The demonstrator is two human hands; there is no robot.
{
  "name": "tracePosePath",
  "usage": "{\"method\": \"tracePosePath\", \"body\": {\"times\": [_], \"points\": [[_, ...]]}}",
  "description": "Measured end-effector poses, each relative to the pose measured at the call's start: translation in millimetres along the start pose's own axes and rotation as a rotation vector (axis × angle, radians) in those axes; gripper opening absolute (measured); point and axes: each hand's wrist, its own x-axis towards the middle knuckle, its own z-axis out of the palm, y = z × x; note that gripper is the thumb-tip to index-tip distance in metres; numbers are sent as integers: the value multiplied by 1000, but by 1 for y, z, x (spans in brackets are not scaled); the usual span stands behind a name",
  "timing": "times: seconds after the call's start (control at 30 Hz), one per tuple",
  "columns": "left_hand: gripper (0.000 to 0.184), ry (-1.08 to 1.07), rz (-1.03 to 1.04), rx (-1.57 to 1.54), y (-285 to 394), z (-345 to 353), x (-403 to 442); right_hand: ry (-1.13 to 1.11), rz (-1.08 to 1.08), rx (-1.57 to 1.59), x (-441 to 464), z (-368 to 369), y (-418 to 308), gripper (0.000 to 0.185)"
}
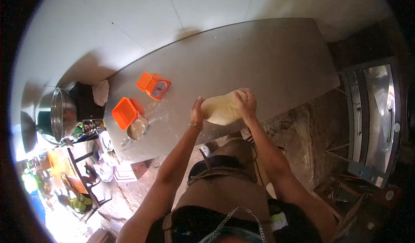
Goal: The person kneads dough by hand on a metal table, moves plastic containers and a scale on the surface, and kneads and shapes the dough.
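Note:
A large pale lump of dough [221,109] is between my two hands at the front edge of the grey table [259,57]. My left hand [197,112], with a band on its wrist, grips the dough's left end. Over its right end my right hand [247,103] is closed, fingers on the upper side. Whether the dough rests on the table or is lifted, I cannot tell. To the left stand an orange kitchen scale [154,86], an orange tub [125,113] and a round bowl of pale flour [138,128].
Flour is scattered on the table around the bowl. A metal oven [374,117] stands at the right. Far left is a big metal mixing bowl [64,114]; below it are a wooden table [67,165] and a white box [128,172]. A wall runs behind the table.

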Motion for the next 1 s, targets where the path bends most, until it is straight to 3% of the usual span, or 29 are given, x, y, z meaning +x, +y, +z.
{"method": "tracePosePath", "body": {"times": [0.03, 0.07, 0.13, 0.17, 0.2, 0.23, 0.27, 0.33, 0.4, 0.47, 0.5, 0.57, 0.6, 0.67, 0.7, 0.8, 0.87, 0.9, 1.0], "points": [[59, -58, 9, -216, -2, -7, -4, 48, -216, 0, -15, -14, -38, 52], [59, -40, -2, -219, -4, -15, -7, 91, -423, 0, -37, -24, -69, 53], [53, -302, 86, -478, 15, -18, 12, 61, -510, -80, -71, -29, -120, 50], [53, -307, 101, -489, 28, -13, 17, 47, -605, -161, -78, -24, -136, 47], [50, -197, 309, -85, 40, -6, 14, 43, -616, -167, -80, -13, -139, 47], [48, -72, 505, 321, 49, -2, 8, 50, -741, -377, -79, 0, -138, 51], [48, -61, 513, 306, 52, 0, -1, 56, -868, -587, -77, 13, -133, 55], [45, 36, 538, 454, 57, -1, -17, -16, -899, -712, -62, 44, -96, 53], [55, -54, 630, 343, 49, -5, -31, 21, -861, -787, -55, 58, -74, 61], [76, -431, 821, 311, 31, 8, -32, 9, -803, -789, -38, 63, -57, 63], [76, -442, 800, 312, 24, 15, -43, -3, -732, -791, -37, 64, -47, 65], [98, -295, 834, 388, 22, 31, -50, 5, -759, -874, -38, 75, -32, 64], [98, -287, 841, 381, 13, 25, -35, 20, -806, -947, -34, 83, -30, 63], [103, -238, 887, 918, -20, 2, 1, -62, -765, -936, -30, 91, -25, 61], [108, -204, 884, 755, -17, 6, 6, -38, -798, -978, -19, 97, -12, 66], [111, -160, 953, 804, -4, 23, 51, -27, -830, -1132, 31, 107, 5, 76], [113, -126, 994, 785, 13, 38, 81, -58, -799, -828, 73, 105, -3, 83], [114, -92, 935, 863, 20, 45, 90, -101, -721, -1013, 87, 104, -7, 89], [115, -47, 820, 999, 42, 65, 111, -98, -730, -1065, 128, 106, -11, 89]]}}
